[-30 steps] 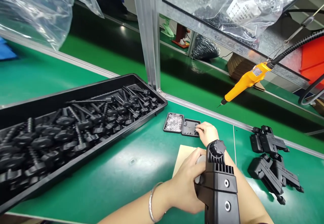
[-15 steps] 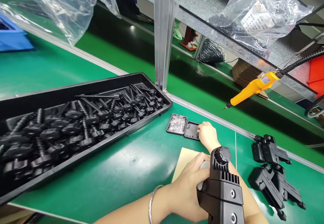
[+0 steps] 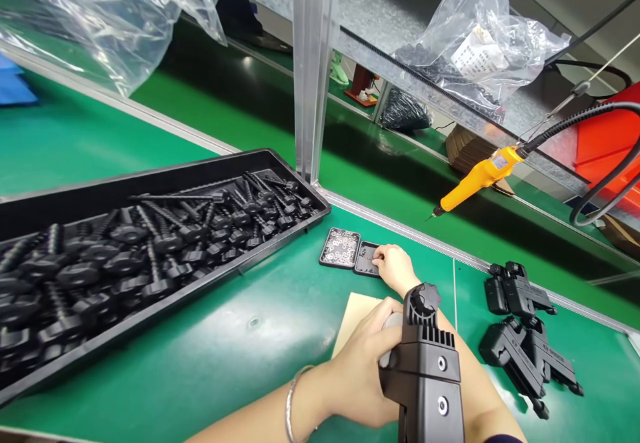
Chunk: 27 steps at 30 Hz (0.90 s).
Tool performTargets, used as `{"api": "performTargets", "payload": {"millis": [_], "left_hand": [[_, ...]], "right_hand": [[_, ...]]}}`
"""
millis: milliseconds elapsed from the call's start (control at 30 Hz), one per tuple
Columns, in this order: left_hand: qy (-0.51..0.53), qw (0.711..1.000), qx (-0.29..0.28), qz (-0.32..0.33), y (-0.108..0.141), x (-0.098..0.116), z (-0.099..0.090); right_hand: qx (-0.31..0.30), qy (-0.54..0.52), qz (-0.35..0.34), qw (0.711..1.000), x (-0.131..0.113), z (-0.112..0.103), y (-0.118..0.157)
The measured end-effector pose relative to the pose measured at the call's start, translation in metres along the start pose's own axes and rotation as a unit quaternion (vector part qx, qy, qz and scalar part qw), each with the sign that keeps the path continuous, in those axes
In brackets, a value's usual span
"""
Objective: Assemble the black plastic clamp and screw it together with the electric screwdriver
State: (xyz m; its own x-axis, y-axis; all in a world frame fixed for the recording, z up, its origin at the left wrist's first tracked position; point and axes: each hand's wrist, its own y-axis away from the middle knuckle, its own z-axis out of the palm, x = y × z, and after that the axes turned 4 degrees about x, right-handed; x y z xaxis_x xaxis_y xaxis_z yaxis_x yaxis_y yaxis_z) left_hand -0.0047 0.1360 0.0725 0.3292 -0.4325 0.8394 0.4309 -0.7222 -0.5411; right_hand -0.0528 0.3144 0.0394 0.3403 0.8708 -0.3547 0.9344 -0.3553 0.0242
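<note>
My left hand (image 3: 357, 369), with a silver bangle at the wrist, is wrapped round a black plastic assembly (image 3: 425, 389) with a star-shaped knob on top and two screws or bolts in its face. Something grey shows under its fingers. Beyond it, my right hand (image 3: 395, 268) reaches into a small black tray (image 3: 366, 256), fingertips pinched together at the tray floor. Whether anything is between them is hidden. A matching tray (image 3: 340, 247) full of small pale rings, like nuts or washers, adjoins it on the left.
A long black bin (image 3: 240, 266) of knobbed threaded rods fills the left. Several black assemblies (image 3: 515, 356) lie at right. A yellow electric screwdriver (image 3: 477, 179) hangs above the bench. A metal post (image 3: 315, 69) stands behind the bin; a beige sheet (image 3: 350, 316) lies under my hands.
The whole view has shifted slightly, so most things sit further left. My right fingertips have moved a little lower into the small tray. My left hand keeps its hold on the black assembly.
</note>
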Motion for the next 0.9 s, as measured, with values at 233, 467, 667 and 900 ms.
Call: {"api": "performTargets", "payload": {"millis": [233,467,667,900], "left_hand": [[-0.006,1.000,0.012,0.013,-0.001,-0.001,0.001],[0.001,1.000,0.002,0.019,-0.001,0.002,0.000],[-0.004,1.000,-0.006,0.017,-0.003,0.004,-0.002],[-0.009,0.999,0.005,0.039,-0.001,0.001,0.000]], "right_hand": [[0.129,-0.255,0.020,0.958,0.000,-0.063,0.036],[0.004,-0.469,-0.069,0.880,-0.033,-0.180,0.150],[-0.083,-0.400,0.008,0.913,-0.054,-0.188,0.173],[-0.095,-0.424,0.067,0.898,-0.055,-0.179,0.170]]}}
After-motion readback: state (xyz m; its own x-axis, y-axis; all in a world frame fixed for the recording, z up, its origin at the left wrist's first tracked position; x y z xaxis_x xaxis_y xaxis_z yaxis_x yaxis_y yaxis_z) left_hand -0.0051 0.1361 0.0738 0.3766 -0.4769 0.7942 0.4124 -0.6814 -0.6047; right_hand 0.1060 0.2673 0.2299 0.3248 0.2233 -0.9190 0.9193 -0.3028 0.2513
